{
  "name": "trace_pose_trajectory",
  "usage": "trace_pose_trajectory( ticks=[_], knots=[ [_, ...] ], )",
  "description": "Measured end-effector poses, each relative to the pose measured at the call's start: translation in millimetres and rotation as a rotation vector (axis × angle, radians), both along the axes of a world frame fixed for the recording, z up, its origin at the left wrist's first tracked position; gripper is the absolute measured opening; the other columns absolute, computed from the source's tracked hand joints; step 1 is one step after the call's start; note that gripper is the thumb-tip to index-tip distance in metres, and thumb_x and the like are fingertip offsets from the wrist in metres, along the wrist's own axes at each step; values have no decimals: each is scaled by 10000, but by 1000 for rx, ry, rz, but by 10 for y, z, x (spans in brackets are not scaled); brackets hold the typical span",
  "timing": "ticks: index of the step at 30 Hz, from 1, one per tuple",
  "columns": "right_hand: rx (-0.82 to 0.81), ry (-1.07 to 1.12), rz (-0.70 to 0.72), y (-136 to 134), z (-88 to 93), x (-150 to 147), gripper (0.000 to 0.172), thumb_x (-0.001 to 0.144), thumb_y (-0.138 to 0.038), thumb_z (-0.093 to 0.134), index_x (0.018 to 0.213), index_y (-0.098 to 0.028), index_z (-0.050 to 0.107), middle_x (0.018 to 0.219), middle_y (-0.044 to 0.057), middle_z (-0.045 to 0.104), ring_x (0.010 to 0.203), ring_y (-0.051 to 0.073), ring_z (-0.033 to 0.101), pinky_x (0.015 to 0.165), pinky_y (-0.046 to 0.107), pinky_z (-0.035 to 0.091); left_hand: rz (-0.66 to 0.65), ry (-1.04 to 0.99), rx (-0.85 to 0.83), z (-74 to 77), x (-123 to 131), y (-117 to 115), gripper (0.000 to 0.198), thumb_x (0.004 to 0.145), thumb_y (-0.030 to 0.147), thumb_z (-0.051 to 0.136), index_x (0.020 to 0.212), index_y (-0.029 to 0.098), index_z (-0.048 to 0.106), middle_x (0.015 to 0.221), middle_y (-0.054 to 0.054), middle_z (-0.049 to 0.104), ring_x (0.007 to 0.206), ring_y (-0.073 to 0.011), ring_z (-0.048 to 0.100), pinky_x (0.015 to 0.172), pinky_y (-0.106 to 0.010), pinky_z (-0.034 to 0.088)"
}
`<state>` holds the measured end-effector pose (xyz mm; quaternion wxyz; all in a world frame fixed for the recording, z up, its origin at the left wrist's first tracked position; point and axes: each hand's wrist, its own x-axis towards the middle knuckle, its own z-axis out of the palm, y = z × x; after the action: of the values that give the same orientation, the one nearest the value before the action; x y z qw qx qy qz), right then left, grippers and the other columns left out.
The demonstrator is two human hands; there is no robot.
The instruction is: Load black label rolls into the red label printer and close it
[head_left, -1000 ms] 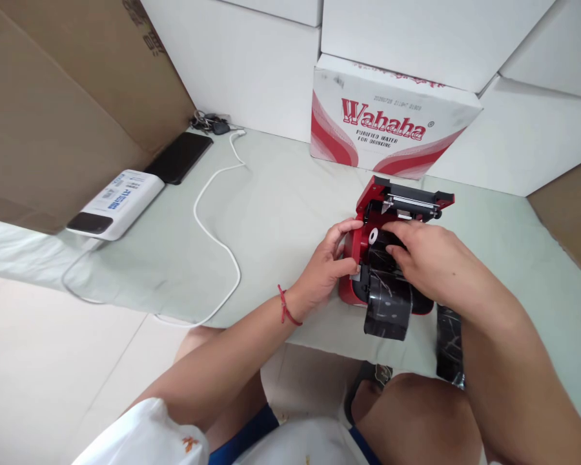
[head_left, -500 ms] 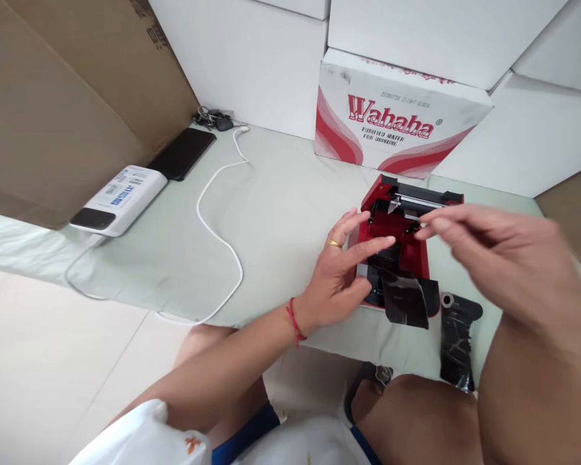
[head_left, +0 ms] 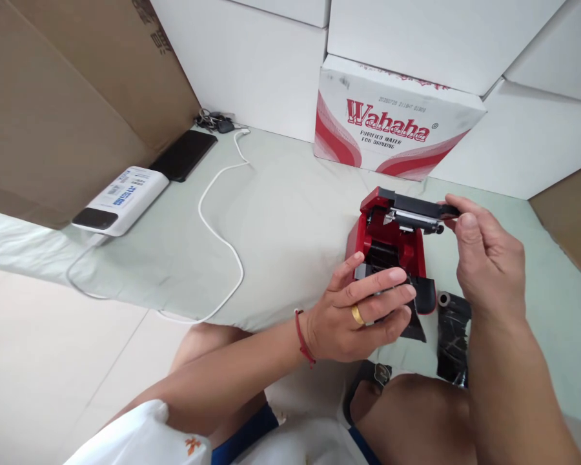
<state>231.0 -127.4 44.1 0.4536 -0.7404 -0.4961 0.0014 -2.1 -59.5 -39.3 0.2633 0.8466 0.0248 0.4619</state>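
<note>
A red-and-black label printer [head_left: 356,240] stands with its cover up near the table's front edge. My right hand [head_left: 491,252] pinches the right end of its raised black lid [head_left: 411,205] between thumb and fingers. A metal bar and a black roller show under that lid. My left hand [head_left: 363,313] lies over the printer's front with fingers extended, touching it or the ribbon there. Black ribbon film [head_left: 416,328] hangs out past those fingers. Right of the printer lies a roll of black ribbon [head_left: 451,332], partly behind my right forearm.
A Wahaha water carton [head_left: 392,123] stands behind the printer, before white boxes [head_left: 252,71]. At left are a cardboard box [head_left: 77,103], a white device with a dark screen [head_left: 123,200], a black phone [head_left: 184,155], keys [head_left: 215,121] and a white cable [head_left: 201,206].
My right hand has moved from over the printer's opening to the lid's right end and grips it; the lid is tilted lower. My left hand has shifted down onto the front and film.
</note>
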Motion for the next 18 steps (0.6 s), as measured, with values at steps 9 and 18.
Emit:
trace_pose_trajectory(
  ticks=[9, 18],
  knots=[
    [133, -70, 209, -582, -508, -205, 309, 1196, -308, 620, 1374, -312, 872, 1458, 63, 874, 1475, 311, 773, 1314, 607, 571, 197, -226, 232, 116, -24, 44, 260, 1104, 374, 675, 1306, 275, 804, 1387, -66, 880, 1570, -226, 702, 1544, -458, 278],
    [176, -79, 191, -623, -743, -204, 358, 1201, -295, 597, 1450, -318, 854, 1493, 84, 861, 1580, 346, 689, 1321, 676, 531, 17, 38, -833, 144, 107, 561, 757, 1035, 602, 810, 1709, 360, 567, 1851, -123, 539, 1811, -393, 392, 1479, -654, 329]
  ],
)
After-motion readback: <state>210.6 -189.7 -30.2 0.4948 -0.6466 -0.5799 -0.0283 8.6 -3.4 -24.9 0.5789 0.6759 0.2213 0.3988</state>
